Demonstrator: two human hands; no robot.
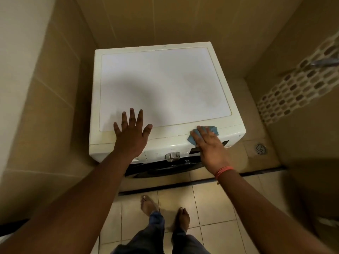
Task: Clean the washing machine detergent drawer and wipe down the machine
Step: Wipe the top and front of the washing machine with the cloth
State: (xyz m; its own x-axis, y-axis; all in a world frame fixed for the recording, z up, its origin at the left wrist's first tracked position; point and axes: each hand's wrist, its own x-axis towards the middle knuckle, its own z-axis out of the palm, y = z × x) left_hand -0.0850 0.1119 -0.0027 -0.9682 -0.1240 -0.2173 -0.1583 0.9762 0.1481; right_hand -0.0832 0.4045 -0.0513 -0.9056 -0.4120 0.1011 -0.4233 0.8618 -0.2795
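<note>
the bare forearms reach in nearest the camera, above bare feet (146, 204) on glazed beige floor tiles. at left, the left hand (131, 132) lies flat with fingers spread on the washing machine (165, 85), its grip fully open and holding nothing, seemingly bracing on the smooth, matte white top panel near its front edge. the chrome dial (172, 156) sits on the front panel below. at right, the right hand (209, 142) presses a soft, crumpled blue cloth (213, 129) under near-straight fingers onto the rounded front right edge. the wipe-down step looks to be in hand; the drawer appears closed, its state unclear. next likely calls for steady flat pressure swept leftward along the edge.
</note>
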